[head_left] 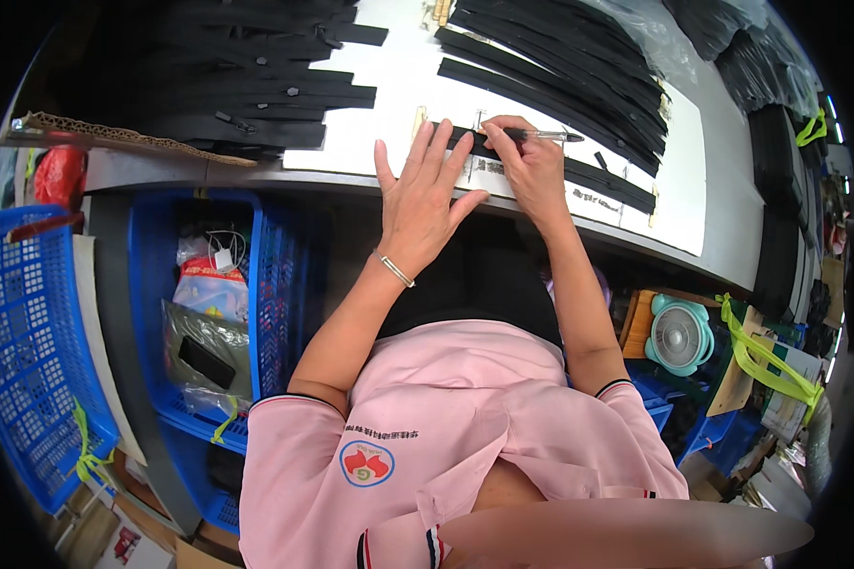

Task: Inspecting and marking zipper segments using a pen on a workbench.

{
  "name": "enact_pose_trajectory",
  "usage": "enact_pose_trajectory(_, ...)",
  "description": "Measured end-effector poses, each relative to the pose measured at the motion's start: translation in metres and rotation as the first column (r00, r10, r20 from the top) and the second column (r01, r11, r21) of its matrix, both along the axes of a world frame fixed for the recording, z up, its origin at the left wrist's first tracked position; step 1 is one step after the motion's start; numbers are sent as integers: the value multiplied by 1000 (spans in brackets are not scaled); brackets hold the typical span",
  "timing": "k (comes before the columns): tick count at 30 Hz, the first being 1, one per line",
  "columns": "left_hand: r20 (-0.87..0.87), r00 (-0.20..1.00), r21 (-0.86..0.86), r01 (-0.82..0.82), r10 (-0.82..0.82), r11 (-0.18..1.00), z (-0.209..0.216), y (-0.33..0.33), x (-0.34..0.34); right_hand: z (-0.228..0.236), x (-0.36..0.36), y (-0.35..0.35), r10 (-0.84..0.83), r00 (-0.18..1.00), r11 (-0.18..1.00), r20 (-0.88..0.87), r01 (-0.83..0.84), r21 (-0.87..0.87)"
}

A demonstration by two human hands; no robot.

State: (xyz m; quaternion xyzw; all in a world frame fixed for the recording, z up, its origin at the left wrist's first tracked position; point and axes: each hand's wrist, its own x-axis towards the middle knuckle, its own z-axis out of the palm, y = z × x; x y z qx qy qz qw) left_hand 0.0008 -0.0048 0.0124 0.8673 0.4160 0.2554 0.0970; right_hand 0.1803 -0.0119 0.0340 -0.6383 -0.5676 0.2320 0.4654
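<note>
My left hand point(417, 211) lies flat, fingers spread, with its fingertips on a black strip point(609, 184) near the front edge of the table. A pen point(552, 136) with a dark, partly clear barrel is pinched in my right hand point(539, 180), just right of the left fingertips. Its tip is hidden by the fingers, around the strip's upper edge. Under the strip is a white sheet point(681, 204) with handwritten marks and ruled lines along its front. More black strips point(550, 71) lie side by side just beyond my right hand.
Black strips with small metal pulls, like zippers point(289, 93), cover the table's left side. A cardboard edge point(133, 133) sits at the front left. Below are blue crates point(147, 313), one with bags and a phone point(206, 362). A turquoise fan point(679, 335) stands lower right.
</note>
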Motion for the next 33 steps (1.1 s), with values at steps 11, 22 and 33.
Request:
enact_pose_trajectory(11, 8, 1000, -19, -6, 6, 1000, -5, 1, 1, -3, -3, 0, -18, 1000, 1000, -25, 18, 25)
enact_pose_trajectory(22, -20, 1000, -29, -8, 7, 1000, -2, 1, 2, -3, 2, -4, 63, 995, 997, -75, -66, -42)
enact_pose_trajectory(33, -47, 999, -5, -10, 10, 1000, -2, 1, 3, 4, 25, -28, -70, 975, 994, -211, 85, 62)
